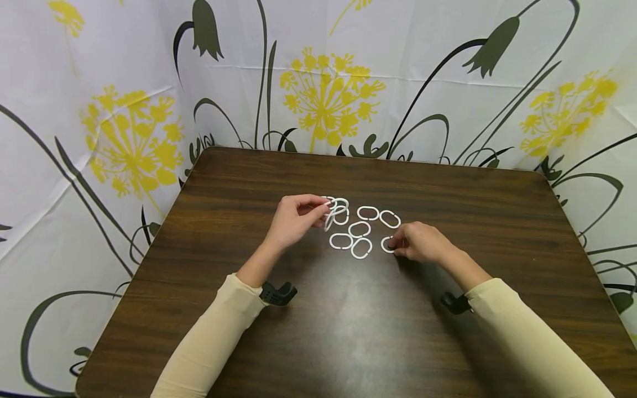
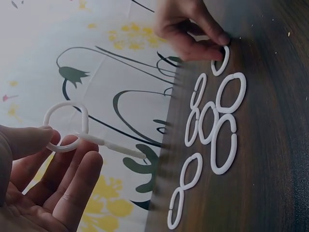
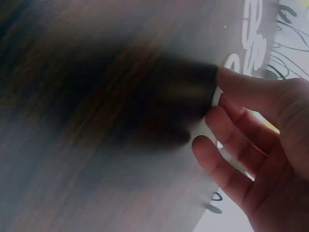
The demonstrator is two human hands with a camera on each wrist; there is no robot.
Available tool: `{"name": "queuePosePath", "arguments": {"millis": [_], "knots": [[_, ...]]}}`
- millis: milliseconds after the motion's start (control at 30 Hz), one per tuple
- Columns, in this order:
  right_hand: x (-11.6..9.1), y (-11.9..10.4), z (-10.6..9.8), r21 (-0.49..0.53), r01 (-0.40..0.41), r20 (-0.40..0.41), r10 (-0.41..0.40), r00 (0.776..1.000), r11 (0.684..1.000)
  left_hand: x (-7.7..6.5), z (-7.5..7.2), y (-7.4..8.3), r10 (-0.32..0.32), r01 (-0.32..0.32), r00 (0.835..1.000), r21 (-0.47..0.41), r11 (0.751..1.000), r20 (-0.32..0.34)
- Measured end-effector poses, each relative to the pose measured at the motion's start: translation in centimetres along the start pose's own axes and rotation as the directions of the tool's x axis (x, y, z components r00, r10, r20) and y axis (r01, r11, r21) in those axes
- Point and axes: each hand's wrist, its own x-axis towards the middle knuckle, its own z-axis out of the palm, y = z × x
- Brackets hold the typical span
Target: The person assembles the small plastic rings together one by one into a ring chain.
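My left hand (image 1: 296,218) is raised over the table and pinches a white oval shower curtain ring (image 2: 85,121) between thumb and fingers. A second white ring (image 2: 124,152) hooks through the held one and sticks out past the fingertips. Farther right, my right hand (image 1: 423,242) is low at the tabletop, its thumb and index finger pinching the edge of another white ring (image 1: 382,245). Its other fingers are loosely bent, and they hide part of that ring. Between the hands several loose white rings (image 1: 368,208) lie flat, each with a small gap in its loop.
The dark wood-grain table (image 1: 358,331) spreads beneath both hands. Behind its far edge hangs a white curtain (image 1: 239,99) printed with yellow and dark green flowers. Black straps with brackets (image 1: 278,294) sit at both wrists, over the cream sleeves (image 1: 209,342).
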Motion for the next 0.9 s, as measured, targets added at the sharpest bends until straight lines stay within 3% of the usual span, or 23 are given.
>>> {"name": "queuePosePath", "arguments": {"millis": [233,500,733,900], "knots": [[-0.38,0.37,0.52,-0.106,0.082,-0.056,-0.088,0.995,0.991,0.06,0.01,0.06,-0.008,0.009,1.0,-0.003,1.0,0.007],[-0.23,0.37,0.94,-0.114,0.107,-0.08,-0.116,0.99,0.988,0.13,0.09,0.12,-0.027,0.027,1.0,0.001,1.0,-0.013],[0.09,0.19,0.51,-0.001,0.088,-0.087,-0.088,0.992,0.996,-0.02,-0.12,0.37,-0.024,0.024,1.0,0.005,1.0,-0.018],[0.42,-0.26,-0.01,0.153,0.087,-0.13,-0.067,0.989,0.984,-0.1,-0.26,0.3,-0.015,0.015,1.0,0.011,1.0,-0.024]]}}
